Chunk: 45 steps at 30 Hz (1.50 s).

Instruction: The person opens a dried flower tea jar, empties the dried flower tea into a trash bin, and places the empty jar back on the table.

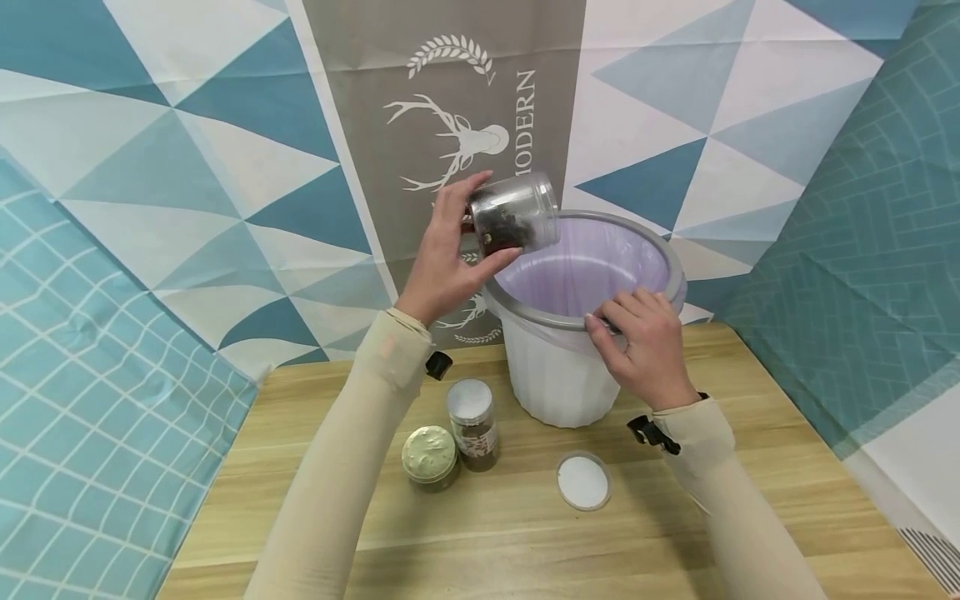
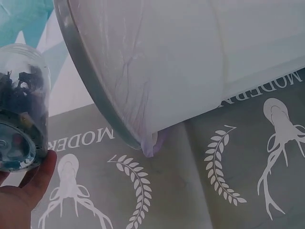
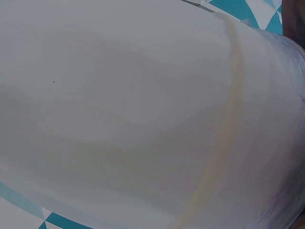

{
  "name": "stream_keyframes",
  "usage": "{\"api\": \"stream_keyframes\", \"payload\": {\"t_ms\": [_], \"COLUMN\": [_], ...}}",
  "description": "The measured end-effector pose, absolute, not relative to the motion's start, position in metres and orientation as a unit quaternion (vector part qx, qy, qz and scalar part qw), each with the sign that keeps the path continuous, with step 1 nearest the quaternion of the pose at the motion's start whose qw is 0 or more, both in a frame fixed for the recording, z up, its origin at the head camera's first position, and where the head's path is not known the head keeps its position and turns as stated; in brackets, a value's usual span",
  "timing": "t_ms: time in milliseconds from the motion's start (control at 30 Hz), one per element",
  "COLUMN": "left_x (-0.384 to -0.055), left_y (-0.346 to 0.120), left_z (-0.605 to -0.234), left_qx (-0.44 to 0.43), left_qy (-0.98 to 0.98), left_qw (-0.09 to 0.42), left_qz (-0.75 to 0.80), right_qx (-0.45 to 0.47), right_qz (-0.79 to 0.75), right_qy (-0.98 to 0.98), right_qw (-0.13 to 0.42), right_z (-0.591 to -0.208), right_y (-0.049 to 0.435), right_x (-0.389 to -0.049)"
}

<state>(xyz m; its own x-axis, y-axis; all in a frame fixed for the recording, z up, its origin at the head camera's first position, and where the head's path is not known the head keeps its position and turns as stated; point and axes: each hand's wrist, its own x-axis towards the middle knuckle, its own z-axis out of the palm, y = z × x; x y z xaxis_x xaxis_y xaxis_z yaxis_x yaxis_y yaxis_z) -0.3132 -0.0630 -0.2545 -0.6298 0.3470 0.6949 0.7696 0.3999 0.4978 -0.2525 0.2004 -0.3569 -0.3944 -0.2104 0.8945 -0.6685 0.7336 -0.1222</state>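
In the head view my left hand [image 1: 447, 265] holds a clear jar [image 1: 517, 218] tipped onto its side, its mouth toward the bin at the left of the rim. Dark, lumpy stuff lies in the jar; the left wrist view shows the jar's base [image 2: 14, 148] and the fingers round it. A white trash bin [image 1: 558, 379] with a grey rim and a thin purple liner [image 1: 581, 271] stands at the back. My right hand [image 1: 647, 346] grips the bin's front rim, fingers curled over the edge. The right wrist view is mostly the bin wall [image 3: 119, 95].
On the wooden table [image 1: 495, 542] stand a jar with a white lid [image 1: 476, 442] and a squat jar with a yellowish, crinkled top [image 1: 430, 457], side by side. A round white lid [image 1: 583, 481] lies before the bin. Patterned cloth [image 1: 247, 167] hangs behind.
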Motion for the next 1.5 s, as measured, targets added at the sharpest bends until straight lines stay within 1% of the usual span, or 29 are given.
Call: {"api": "stream_keyframes", "payload": {"t_ms": [200, 733, 1067, 1267, 1500], "left_x": [-0.3109, -0.3147, -0.3135, -0.3159, -0.316], "left_y": [-0.0635, -0.0607, -0.0594, -0.0562, -0.0557], "left_z": [-0.2552, -0.2559, -0.255, -0.2566, -0.2574], "left_qx": [-0.333, -0.373, -0.383, -0.402, -0.395], "left_qy": [-0.803, -0.792, -0.797, -0.794, -0.8], "left_qw": [0.234, 0.276, 0.274, 0.286, 0.291], "left_qz": [-0.436, -0.397, -0.377, -0.355, -0.345], "right_qx": [0.273, 0.272, 0.272, 0.272, 0.272], "right_qz": [0.237, 0.238, 0.239, 0.244, 0.247], "right_qy": [-0.805, -0.807, -0.807, -0.803, -0.803], "right_qw": [0.47, 0.467, 0.467, 0.471, 0.47], "right_z": [-0.357, -0.3579, -0.3581, -0.3586, -0.3583], "right_y": [0.2004, 0.2, 0.1999, 0.2014, 0.2007], "right_x": [-0.2525, -0.2519, -0.2515, -0.2518, -0.2523]}}
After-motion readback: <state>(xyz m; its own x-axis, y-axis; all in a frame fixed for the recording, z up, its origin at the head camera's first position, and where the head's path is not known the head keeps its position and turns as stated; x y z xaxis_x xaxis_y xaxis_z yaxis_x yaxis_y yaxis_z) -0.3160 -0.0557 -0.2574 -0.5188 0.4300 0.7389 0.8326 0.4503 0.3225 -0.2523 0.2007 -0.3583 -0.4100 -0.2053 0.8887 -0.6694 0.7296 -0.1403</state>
